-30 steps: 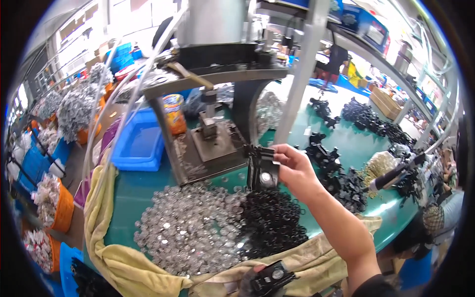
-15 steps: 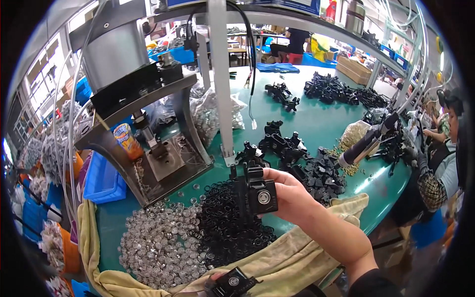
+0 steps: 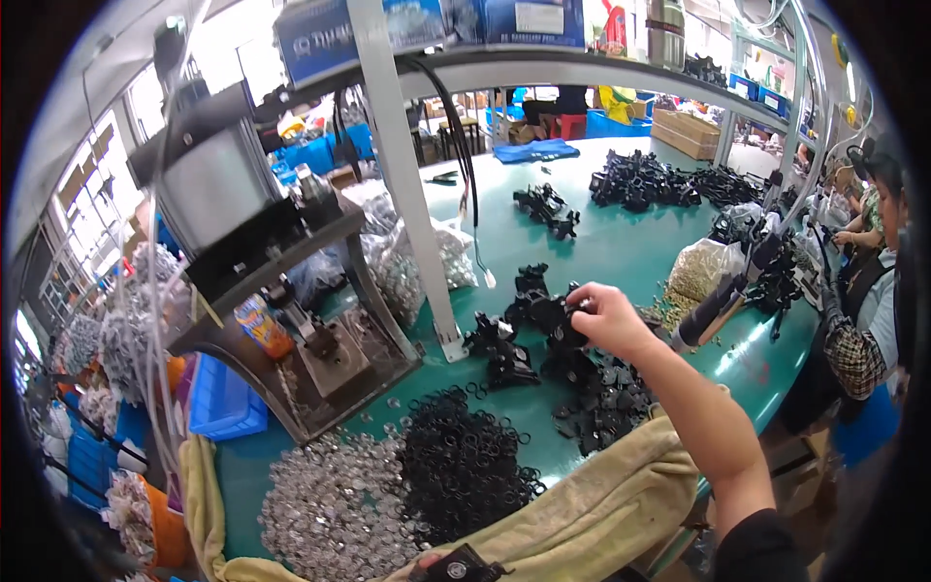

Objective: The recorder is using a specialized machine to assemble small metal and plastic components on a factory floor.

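Note:
My right hand [image 3: 616,320] reaches over a heap of black plastic housings [image 3: 529,291] at the middle of the table. Its thumb and fingers are pinched round a black plastic housing [image 3: 565,326] in that heap, partly covered by the fingers. At the lower edge, a sliver of my left hand [image 3: 427,560] shows, closed on a black square housing [image 3: 463,566] with a round insert in its face. Most of that hand is cut off. Small clear round caps [image 3: 335,504] and black rings [image 3: 461,461] lie in two adjoining piles in front of me.
A metal press [image 3: 291,281] stands at left beside a blue tray [image 3: 225,398]. A white post [image 3: 412,194] rises from the green table. Rolled yellowish cloth [image 3: 582,514] lines the near edge. Flat black pieces [image 3: 601,412] lie right of the rings; a co-worker [image 3: 868,301] is at far right.
My right hand moved away from above the rings, farther out to the heap of housings. The housing with a round insert it held up is no longer in it. My left hand sits lower in view.

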A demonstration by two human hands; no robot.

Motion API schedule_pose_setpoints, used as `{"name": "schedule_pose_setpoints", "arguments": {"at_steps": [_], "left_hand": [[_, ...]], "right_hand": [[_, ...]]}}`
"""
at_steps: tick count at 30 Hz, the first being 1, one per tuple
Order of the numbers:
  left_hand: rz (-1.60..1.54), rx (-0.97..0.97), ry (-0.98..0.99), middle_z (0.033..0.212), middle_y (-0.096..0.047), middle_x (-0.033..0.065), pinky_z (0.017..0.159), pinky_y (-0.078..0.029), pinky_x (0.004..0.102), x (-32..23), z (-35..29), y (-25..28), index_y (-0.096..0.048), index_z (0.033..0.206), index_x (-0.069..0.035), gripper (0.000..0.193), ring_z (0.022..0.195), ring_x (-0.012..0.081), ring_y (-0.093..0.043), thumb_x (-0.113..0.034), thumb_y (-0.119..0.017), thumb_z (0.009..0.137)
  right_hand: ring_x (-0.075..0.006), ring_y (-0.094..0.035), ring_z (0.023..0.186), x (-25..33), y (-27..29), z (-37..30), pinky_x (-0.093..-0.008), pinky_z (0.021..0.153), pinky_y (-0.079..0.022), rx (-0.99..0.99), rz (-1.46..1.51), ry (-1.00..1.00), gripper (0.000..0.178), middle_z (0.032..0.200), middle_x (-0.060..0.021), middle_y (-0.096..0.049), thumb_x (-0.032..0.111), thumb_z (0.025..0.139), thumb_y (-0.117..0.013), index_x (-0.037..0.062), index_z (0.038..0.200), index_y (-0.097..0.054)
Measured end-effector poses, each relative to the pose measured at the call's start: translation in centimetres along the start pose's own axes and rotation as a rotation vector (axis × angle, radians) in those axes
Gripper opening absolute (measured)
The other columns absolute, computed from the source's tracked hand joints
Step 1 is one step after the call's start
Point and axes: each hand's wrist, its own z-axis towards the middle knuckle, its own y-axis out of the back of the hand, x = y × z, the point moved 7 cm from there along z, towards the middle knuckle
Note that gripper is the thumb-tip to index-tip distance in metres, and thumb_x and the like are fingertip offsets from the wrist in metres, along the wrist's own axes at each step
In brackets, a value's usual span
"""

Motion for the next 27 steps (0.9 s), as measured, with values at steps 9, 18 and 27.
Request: {"name": "schedule_pose_setpoints", "arguments": {"at_steps": [9, 18, 27], "left_hand": [[0.307, 0.063, -0.04, 0.13, -0.054, 0.0094, 0.09, -0.052, 0.0345, -7.7, 6.8, 0.7, -0.043, 0.137, -0.007, 0.056, 0.114, 0.0208, -0.058, -0.004, -0.067, 0.087], [-0.063, 0.009, -0.035, 0.115, -0.061, 0.0127, 0.082, -0.057, 0.0349, -2.7, 26.1, 8.5, -0.053, 0.122, -0.007, 0.05, 0.103, 0.025, -0.062, 0.008, -0.069, 0.077], [-0.313, -0.032, -0.016, 0.121, -0.058, 0.0118, 0.086, -0.057, 0.0388, 0.2, 33.4, 10.4, -0.054, 0.121, -0.007, 0.054, 0.107, 0.0257, -0.06, 0.017, -0.065, 0.075]], "right_hand": [[-0.0284, -0.062, 0.074, 5.7, 0.6, -3.7, -0.0383, 0.066, -0.05, -0.358, -0.504, 0.448, 0.016, 0.086, -0.0137, -0.062, 0.01, 0.079, -0.062, 0.0029, 0.093, -0.062], [-0.0163, -0.057, 0.053, 4.7, -11.3, -11.1, -0.0259, 0.049, -0.045, 0.003, 0.184, 0.387, 0.006, 0.07, -0.0076, -0.059, 0.002, 0.077, -0.068, 0.0019, 0.078, -0.062], [-0.0143, -0.054, 0.053, 2.6, -12.2, -10.1, -0.0252, 0.05, -0.041, 0.042, 0.173, 0.406, 0.005, 0.069, -0.007, -0.06, -0.001, 0.078, -0.065, 0.0008, 0.077, -0.061]]}}
